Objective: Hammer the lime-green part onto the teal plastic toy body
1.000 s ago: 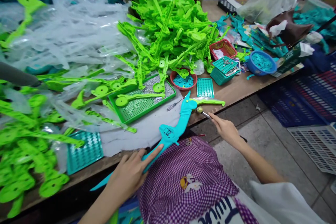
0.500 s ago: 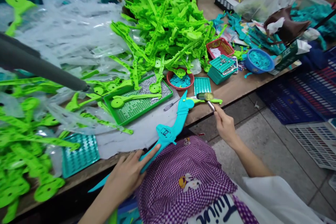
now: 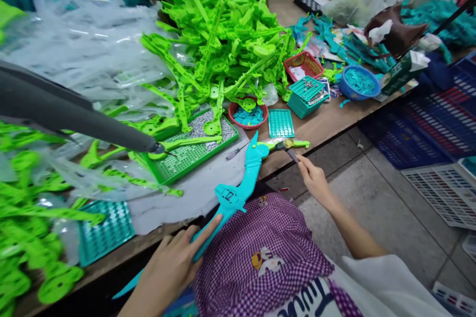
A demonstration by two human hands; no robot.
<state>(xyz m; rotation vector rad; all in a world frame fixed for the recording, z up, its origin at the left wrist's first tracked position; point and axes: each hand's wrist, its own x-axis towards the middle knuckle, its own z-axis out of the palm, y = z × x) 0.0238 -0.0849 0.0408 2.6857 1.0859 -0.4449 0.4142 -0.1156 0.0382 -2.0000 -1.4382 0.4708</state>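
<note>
Left hand: our left hand [image 3: 176, 257] has its grip clamped on the turquoise plastic piece [image 3: 250, 178], forefinger lying along it.
Right hand: our right hand [image 3: 314, 178] keeps its grip closed around the hammer [image 3: 285, 145].
Turquoise piece: it slants from our lap to the table [image 3: 323, 126] edge.
Hammer: its head is at the lime-green arm [image 3: 302, 143].
Screwdriver: we see the screwdriver [image 3: 232, 154] near the green tray [image 3: 159, 182].

Brown table [image 3: 322, 124]: grey cloth [image 3: 201, 173], red bowl [image 3: 248, 127], blue bowl [image 3: 359, 96] (near edge).
</note>
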